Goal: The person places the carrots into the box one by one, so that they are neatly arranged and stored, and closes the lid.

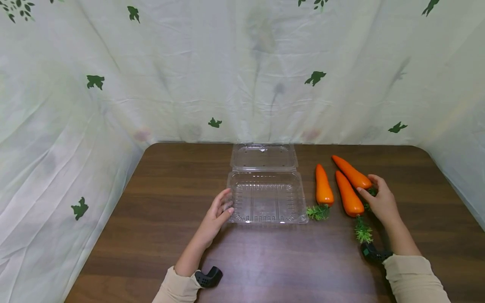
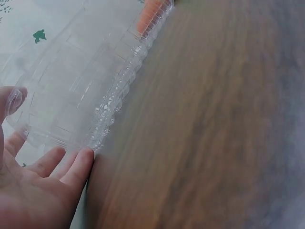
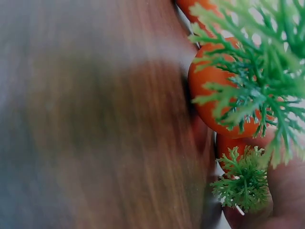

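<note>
A clear plastic clamshell box [image 1: 265, 204] lies with its lid [image 1: 264, 157] folded back toward the curtain. At its left side is my left hand [image 1: 213, 218], fingers fairly straight and spread, thumb by the rim; the left wrist view shows its fingertips against the box wall. Three orange toy carrots with green tops lie right of the box: a near one [image 1: 323, 185], a middle one [image 1: 347, 195] and a far-right one [image 1: 350, 171]. My right hand [image 1: 383, 204] holds the far-right carrot's thick end between thumb and fingers. Its leafy top is partly hidden by the hand.
All of this sits on a brown wooden table [image 1: 159, 219]. A pale curtain [image 1: 189, 75] with green leaf prints hangs behind and beside it. The middle carrot's leafy top [image 1: 363, 230] lies close to the right wrist's black camera mount [image 1: 373, 253].
</note>
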Demonstrator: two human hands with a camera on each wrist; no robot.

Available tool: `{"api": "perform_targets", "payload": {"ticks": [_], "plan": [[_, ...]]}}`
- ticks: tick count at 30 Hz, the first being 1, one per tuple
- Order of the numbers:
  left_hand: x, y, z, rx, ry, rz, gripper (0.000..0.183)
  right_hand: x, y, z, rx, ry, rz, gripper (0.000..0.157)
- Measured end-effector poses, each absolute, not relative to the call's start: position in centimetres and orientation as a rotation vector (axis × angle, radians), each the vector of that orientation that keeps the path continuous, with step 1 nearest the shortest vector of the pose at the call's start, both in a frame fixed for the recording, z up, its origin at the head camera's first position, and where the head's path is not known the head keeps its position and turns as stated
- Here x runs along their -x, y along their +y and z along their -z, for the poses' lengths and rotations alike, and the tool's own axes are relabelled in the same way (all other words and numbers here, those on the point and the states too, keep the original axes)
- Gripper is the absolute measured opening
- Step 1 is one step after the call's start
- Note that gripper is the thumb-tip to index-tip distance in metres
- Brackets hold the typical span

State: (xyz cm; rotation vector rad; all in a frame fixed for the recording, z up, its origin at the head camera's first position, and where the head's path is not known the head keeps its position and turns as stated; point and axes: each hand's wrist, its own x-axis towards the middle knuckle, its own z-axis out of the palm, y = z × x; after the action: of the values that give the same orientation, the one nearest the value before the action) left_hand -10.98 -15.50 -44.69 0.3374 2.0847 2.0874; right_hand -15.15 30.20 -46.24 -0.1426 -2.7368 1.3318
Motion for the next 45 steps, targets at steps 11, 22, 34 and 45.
{"api": "perform_targets", "payload": {"ticks": [11,22,34,45], "plan": [[11.0,-15.6,45.1,-0.352,2.054,-2.107,0.055,15.0,30.1,46.3,0.221,-2.624,-1.339,0.059],[11.0,-15.6,45.4,-0.351,2.06,-2.106,0.056,14.9,29.4,45.2,0.384,-2.397,-1.531,0.053],[10.9,-15.6,44.9,-0.361,2.067,-2.103,0.055,14.4,27.9,42.5,0.37,-1.891,-2.02,0.041],[10.9,-15.6,44.9,-0.354,2.078,-2.095,0.055,13.6,25.7,40.2,0.112,-1.542,-2.319,0.036]]}}
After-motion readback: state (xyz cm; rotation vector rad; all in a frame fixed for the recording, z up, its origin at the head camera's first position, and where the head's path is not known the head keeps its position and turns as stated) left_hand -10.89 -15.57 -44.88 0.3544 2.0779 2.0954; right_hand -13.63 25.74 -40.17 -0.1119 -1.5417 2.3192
